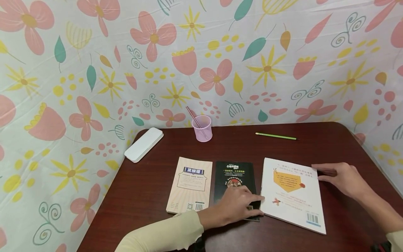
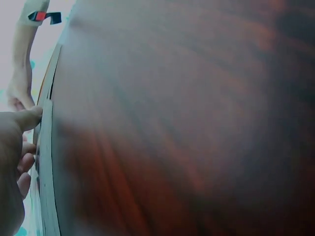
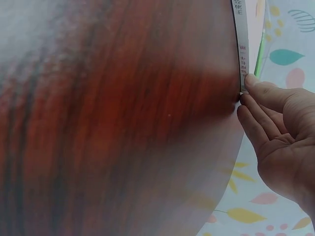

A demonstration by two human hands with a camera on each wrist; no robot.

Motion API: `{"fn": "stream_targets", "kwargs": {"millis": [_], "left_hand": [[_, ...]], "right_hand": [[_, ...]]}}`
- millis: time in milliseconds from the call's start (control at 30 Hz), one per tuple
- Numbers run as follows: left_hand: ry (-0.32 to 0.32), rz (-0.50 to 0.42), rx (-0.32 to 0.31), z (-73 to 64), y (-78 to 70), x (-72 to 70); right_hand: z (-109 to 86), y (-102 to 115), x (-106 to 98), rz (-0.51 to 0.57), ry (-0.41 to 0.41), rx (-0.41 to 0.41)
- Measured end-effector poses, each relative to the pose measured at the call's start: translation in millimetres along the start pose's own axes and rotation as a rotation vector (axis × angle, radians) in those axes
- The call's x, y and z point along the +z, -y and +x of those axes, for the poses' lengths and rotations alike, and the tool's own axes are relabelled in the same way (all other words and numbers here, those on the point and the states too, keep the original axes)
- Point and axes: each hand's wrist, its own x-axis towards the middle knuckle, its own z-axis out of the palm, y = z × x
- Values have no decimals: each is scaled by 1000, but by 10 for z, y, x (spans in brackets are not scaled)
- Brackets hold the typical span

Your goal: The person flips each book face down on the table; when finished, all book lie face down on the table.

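A white book (image 1: 291, 194) with an orange panel lies flat on the right of the table. My left hand (image 1: 237, 206) reaches across a black book (image 1: 244, 168), touching the white book's left edge with thumb and index finger. From the left wrist, these fingers sit by the low book edges (image 2: 47, 162). At the white book's far right corner, my right hand (image 1: 346, 180) touches with extended fingers. Up close, its thumb rests on the lettered spine (image 3: 241, 44). Left of the black book lies a cream book (image 1: 192, 185). My left forearm crosses near its bottom corner.
A lilac cup (image 1: 203, 134) holding a striped pencil stands at the table's back. Farther left lies a white case (image 1: 144, 144). A green pencil (image 1: 277, 136) rests behind the white book. Patterned cloth (image 1: 217, 42) hangs behind the dark wooden table (image 1: 233, 147).
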Motion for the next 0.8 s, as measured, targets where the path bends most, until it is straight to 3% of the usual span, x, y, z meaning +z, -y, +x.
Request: {"fn": "stream_targets", "kwargs": {"millis": [400, 800], "left_hand": [[-68, 57, -32, -19, -146, 47], [-57, 34, -54, -38, -190, 48]], "right_hand": [[83, 79, 63, 5, -25, -17], [177, 122, 103, 31, 1, -17]]}}
